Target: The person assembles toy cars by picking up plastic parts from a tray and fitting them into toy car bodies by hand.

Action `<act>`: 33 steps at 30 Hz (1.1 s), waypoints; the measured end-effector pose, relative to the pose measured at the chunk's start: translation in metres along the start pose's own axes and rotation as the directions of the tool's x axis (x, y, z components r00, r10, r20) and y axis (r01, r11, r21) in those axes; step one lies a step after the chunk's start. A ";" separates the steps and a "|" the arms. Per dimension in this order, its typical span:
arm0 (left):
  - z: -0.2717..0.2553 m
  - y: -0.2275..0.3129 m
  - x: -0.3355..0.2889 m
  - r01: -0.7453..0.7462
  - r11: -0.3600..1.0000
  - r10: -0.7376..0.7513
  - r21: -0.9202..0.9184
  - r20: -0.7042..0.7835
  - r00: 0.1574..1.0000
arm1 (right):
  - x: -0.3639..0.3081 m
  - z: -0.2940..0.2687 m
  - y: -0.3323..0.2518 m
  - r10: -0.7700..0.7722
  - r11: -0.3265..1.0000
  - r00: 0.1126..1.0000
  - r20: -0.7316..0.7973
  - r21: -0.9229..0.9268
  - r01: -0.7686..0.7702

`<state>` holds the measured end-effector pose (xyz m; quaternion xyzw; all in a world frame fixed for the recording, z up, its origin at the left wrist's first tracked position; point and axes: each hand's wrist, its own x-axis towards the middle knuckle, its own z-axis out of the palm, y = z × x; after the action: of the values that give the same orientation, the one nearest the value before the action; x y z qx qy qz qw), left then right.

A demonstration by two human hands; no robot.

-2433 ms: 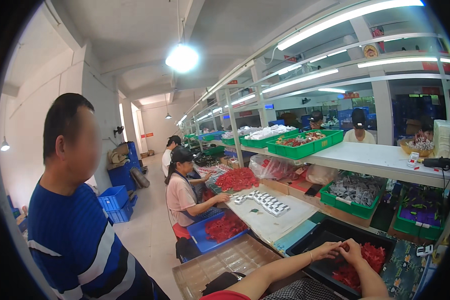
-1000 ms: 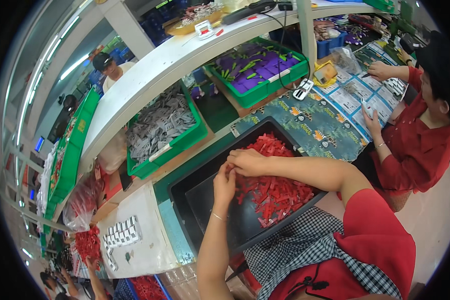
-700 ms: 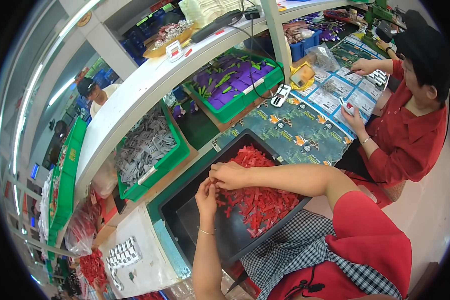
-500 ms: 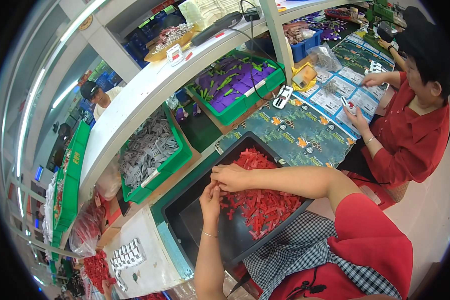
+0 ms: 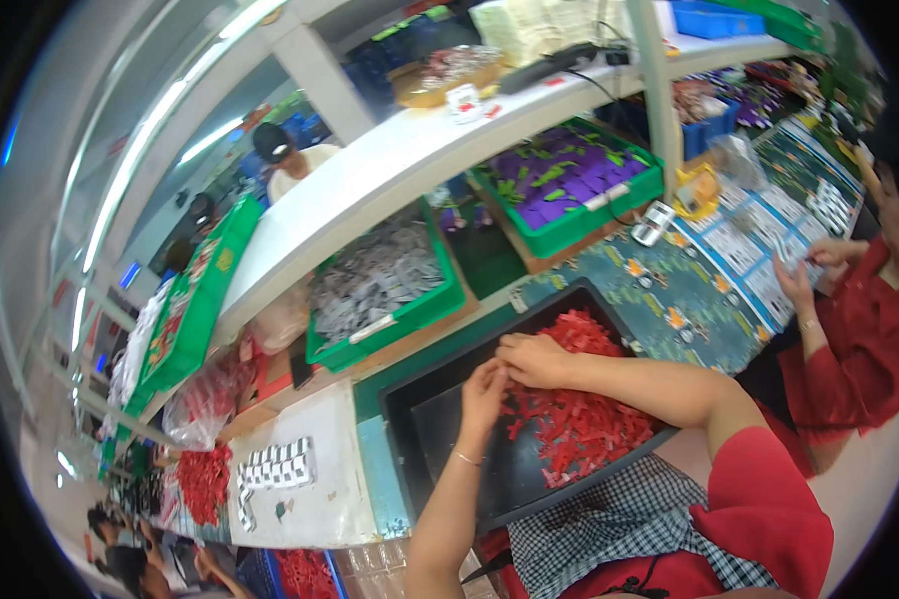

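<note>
My left hand (image 5: 482,394) and my right hand (image 5: 535,359) meet fingertip to fingertip above a black tray (image 5: 425,439). Both have their fingers pinched together; whatever is between them is too small and hidden to name. Small red plastic pieces (image 5: 584,429) lie heaped in the right part of the tray, under and beside my right forearm. The tray's left part shows its bare black bottom below my left hand.
Beyond the tray stand a green bin (image 5: 395,327) of grey plastic parts and another green bin (image 5: 569,238) of purple and lime pieces, beneath a white shelf (image 5: 370,160). Small black-and-white assemblies (image 5: 278,465) stand at left. At right sits a co-worker (image 5: 864,329) in red.
The view has swung left, so the whole scene sits farther right and slightly lower. My hands stay together above the tray. The co-worker's two hands have come closer together.
</note>
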<state>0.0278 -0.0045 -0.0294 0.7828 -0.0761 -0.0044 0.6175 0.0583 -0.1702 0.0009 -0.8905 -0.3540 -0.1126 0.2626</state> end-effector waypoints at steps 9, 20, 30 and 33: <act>-0.004 -0.014 0.001 0.117 0.980 -0.119 -0.160 0.000 0.993 | 0.003 0.005 0.005 -0.041 0.993 0.998 -0.055 0.104 0.047; 0.008 -0.021 0.013 -0.235 0.959 0.243 0.156 -0.033 0.970 | -0.001 -0.001 0.004 -0.016 0.961 0.998 -0.055 0.276 0.030; 0.010 -0.017 0.008 -0.197 0.972 0.209 0.132 -0.086 0.974 | 0.000 -0.015 -0.010 -0.006 0.968 1.000 0.006 0.251 0.004; -0.001 -0.008 0.012 0.118 0.961 -0.100 -0.250 0.082 0.992 | 0.007 0.010 0.024 0.027 0.820 1.000 0.002 0.572 -0.023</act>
<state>0.0411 -0.0027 -0.0360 0.6995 -0.0527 -0.0748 0.7087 0.0801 -0.1754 -0.0134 -0.7750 -0.3590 -0.0004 0.5201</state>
